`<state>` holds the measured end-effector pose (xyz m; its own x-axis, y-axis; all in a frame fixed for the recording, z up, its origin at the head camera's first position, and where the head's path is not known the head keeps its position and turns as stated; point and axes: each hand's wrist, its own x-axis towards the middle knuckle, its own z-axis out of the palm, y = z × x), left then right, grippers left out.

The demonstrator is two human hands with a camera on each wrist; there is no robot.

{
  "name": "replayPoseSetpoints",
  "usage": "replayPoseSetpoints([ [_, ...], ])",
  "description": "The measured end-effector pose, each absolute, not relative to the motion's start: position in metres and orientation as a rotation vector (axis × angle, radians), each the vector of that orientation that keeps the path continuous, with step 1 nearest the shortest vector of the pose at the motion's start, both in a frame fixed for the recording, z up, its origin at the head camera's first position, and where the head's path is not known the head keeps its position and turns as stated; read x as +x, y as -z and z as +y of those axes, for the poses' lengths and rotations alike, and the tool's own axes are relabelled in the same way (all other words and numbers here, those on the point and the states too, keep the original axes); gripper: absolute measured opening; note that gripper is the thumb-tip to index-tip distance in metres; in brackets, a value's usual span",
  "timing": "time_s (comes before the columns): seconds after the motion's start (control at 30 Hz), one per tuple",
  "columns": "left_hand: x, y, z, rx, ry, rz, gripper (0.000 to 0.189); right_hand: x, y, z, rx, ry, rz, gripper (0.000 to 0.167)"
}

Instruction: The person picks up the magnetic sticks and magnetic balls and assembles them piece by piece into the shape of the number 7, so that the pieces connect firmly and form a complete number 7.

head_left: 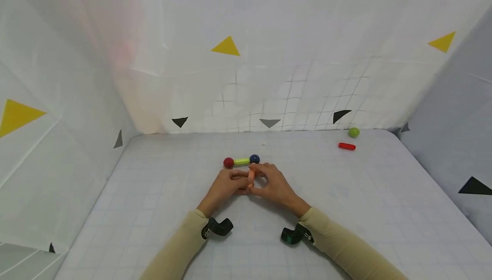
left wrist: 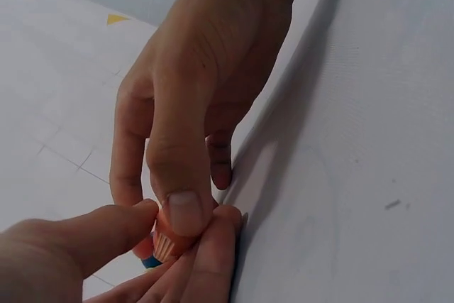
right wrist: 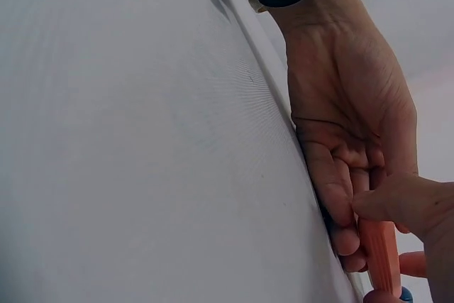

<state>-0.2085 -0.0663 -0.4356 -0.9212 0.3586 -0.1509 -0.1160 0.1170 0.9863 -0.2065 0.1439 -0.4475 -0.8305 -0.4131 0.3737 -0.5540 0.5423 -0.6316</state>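
Right hand [head_left: 276, 186] pinches orange piece [head_left: 251, 177] at white table [head_left: 115, 211] amid triangle-marked walls [head_left: 288, 24].

Reads as a lab-type capture booth, set up indoors. White sheeting hangs as a far wall [head_left: 180, 11], left wall [head_left: 42, 62] and greyer right wall [head_left: 457, 109], boxing in a counter [head_left: 369, 194] under a white, faintly gridded cover. Yellow triangles [head_left: 226, 46] and dark triangles [head_left: 180, 121] dot the sheets; grid lines [head_left: 289, 97] run low on the far one. Wrist cameras [head_left: 221, 227] on both sleeves [head_left: 173, 248] fit too.
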Motion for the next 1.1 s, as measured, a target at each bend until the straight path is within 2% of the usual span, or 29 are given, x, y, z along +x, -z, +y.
replayPoseSetpoints([
  [0.6, -0.210, 0.440, -0.066, 0.198, -1.887, 1.993, 0.036, -0.203, 0.432, 0.155, 0.735, -1.159, -2.666, 0.064],
  [0.93, -0.211, 0.439, -0.069, 0.201, -1.903, 1.941, 0.037, -0.217, 0.420, 0.205, 0.495, -1.130, -2.768, 0.062],
  [1.1, -0.212, 0.441, -0.071, 0.201, -1.900, 1.930, 0.037, -0.227, 0.417, 0.242, 0.382, -1.062, -2.780, 0.055],
])
